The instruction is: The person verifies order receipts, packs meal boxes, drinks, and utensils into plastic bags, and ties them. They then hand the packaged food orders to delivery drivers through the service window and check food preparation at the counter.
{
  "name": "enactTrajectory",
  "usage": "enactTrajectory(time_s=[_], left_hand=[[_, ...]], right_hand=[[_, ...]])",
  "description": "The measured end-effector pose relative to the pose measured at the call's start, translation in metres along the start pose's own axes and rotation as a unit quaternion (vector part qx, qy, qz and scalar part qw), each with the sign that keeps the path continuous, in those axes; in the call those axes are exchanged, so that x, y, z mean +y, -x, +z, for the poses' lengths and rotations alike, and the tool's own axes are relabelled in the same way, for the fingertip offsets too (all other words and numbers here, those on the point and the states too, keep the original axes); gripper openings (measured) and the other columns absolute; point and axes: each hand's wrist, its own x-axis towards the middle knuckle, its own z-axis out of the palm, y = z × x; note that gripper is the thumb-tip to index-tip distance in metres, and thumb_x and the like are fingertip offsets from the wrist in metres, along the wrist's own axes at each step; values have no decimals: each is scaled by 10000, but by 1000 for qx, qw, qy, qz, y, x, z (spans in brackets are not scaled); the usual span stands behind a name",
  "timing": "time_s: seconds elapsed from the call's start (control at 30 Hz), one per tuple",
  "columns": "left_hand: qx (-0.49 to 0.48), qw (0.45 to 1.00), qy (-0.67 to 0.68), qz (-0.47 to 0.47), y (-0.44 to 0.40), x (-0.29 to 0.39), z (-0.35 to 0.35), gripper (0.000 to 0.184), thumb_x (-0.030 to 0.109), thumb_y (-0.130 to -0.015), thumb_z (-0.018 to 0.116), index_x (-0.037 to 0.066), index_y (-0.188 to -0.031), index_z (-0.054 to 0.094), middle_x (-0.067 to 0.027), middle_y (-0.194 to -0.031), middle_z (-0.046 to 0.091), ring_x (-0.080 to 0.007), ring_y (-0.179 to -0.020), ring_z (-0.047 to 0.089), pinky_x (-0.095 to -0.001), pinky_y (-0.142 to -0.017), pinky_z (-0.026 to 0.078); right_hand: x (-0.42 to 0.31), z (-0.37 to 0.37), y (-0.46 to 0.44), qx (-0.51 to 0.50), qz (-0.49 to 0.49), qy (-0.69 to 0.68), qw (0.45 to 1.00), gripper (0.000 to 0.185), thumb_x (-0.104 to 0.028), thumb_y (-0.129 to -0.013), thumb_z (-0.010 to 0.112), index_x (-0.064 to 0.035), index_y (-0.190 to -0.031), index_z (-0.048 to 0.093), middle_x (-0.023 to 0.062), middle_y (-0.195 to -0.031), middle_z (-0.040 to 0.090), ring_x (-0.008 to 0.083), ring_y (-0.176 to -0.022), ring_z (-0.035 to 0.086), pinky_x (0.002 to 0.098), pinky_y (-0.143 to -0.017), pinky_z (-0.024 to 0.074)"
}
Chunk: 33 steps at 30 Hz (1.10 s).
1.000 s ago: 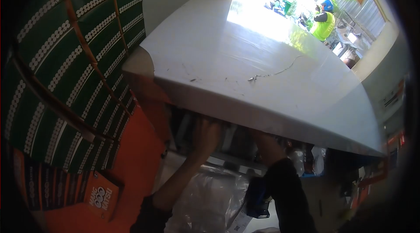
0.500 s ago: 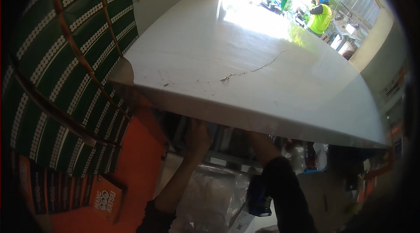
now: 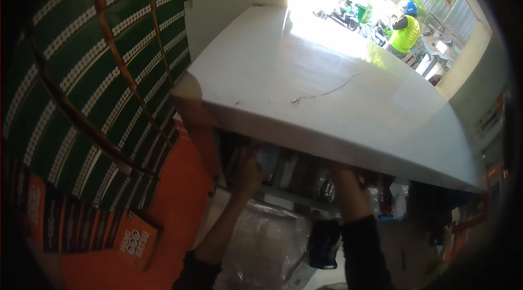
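Under the overhanging front edge of a broad, glossy white counter, at the centre of the frame, the person's left hand reaches into shadow beside a pale bluish-grey item; I can't tell whether the fingers hold it. The right hand, just right of centre, is mostly hidden by the edge, its grip unreadable too. Both are at a long, open, grey-rimmed compartment, its long axis running left to right with a slight drop rightward, along the counter's front; the pale item's own direction is too dim to read. Below lie crinkled clear plastic sheeting and a dark blue-black boxy object. A thin, crooked line marks the counter's top. Dark green panels with rows of white discs fill the left, above an orange lettered box. Upper right, outdoors, is a person in a yellow-green vest and blue helmet.
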Motion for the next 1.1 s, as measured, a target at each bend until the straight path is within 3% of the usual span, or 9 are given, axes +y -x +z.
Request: enactTrajectory(time_s=[0.2, 0.27, 0.4, 0.6, 0.67, 0.73, 0.93, 1.0, 1.1], left_hand=[[39, 938, 327, 109, 36, 23, -33, 534, 154, -775, 617, 36, -1254, 415, -170, -1275, 410, -289, -1244, 348, -384, -1007, 318], [-158, 736, 655, -63, 67, 55, -32, 546, 202, -784, 654, -10, -1226, 413, -139, -1181, 494, -223, -1103, 496, -348, -892, 426], [-369, 747, 552, -44, 137, 126, -66, 567, 145, -769, 666, 15, -1253, 402, -87, -943, 587, -149, -804, 603, -277, -702, 497], [-472, 819, 325, 43, 208, 169, -135, 636, 45, -757, 636, 153, -1326, 373, 2, -609, 501, -62, -542, 511, -240, -539, 462], [-502, 787, 330, 139, 243, 182, -134, 685, 21, -731, 670, 175, -1331, 376, 24, -588, 511, -41, -492, 463, -204, -455, 386], [-509, 796, 274, 182, 276, 192, -132, 700, 17, -727, 670, 165, -1342, 368, 11, -563, 492, -47, -483, 439, -211, -454, 362], [-555, 774, 192, 235, 360, 203, -115, 582, 51, -684, 723, 143, -1220, 514, -11, -551, 480, -86, -511, 483, -233, -485, 380], [-95, 903, 8, 420, 416, 214, -95, 379, 113, -667, 746, 154, -1024, 628, 31, -529, 477, -136, -474, 463, -255, -466, 382], [-278, 867, 277, 307, 498, 222, -93, 206, 177, -608, 814, 87, -698, 651, -6, -632, 590, -138, -550, 562, -236, -481, 433]], right_hand=[[-93, -96, 103, -189, 191, -185, 945, 240, -260, -904, 502, -52, -952, 611, 65, -787, 603, 107, -616, 533, 239, -516, 443], [-104, -107, 140, -237, 221, -113, 939, 263, -283, -912, 498, -45, -935, 607, 46, -732, 591, 69, -527, 488, 203, -456, 408], [-96, -158, 186, -338, 238, -194, 889, 226, -260, -871, 569, -35, -854, 578, 74, -820, 609, 87, -705, 570, 189, -534, 437], [-134, -258, 256, 119, -216, 4, 969, 390, -175, -796, 654, -1, -1122, 529, 109, -862, 637, 144, -739, 604, 245, -601, 469], [-124, -276, 275, -211, -308, 83, 924, 375, -149, -767, 676, -9, -1099, 570, 122, -984, 634, 166, -879, 597, 280, -713, 478], [-105, -300, 290, -367, -78, -77, 924, 137, -131, -741, 684, -13, -808, 665, 98, -805, 652, 213, -851, 625, 294, -736, 480], [-78, -397, 423, -456, -7, -165, 875, 53, -77, -717, 697, -55, -761, 678, 40, -711, 650, 129, -646, 615, 212, -503, 433], [-54, -420, 482, -409, 30, -188, 893, 67, -13, -712, 701, -23, -687, 641, 71, -654, 644, 123, -548, 593, 201, -456, 410], [-25, -436, 574, -248, 170, -279, 912, 126, 12, -691, 716, -14, -637, 605, 92, -626, 637, 117, -507, 571, 199, -444, 406]])
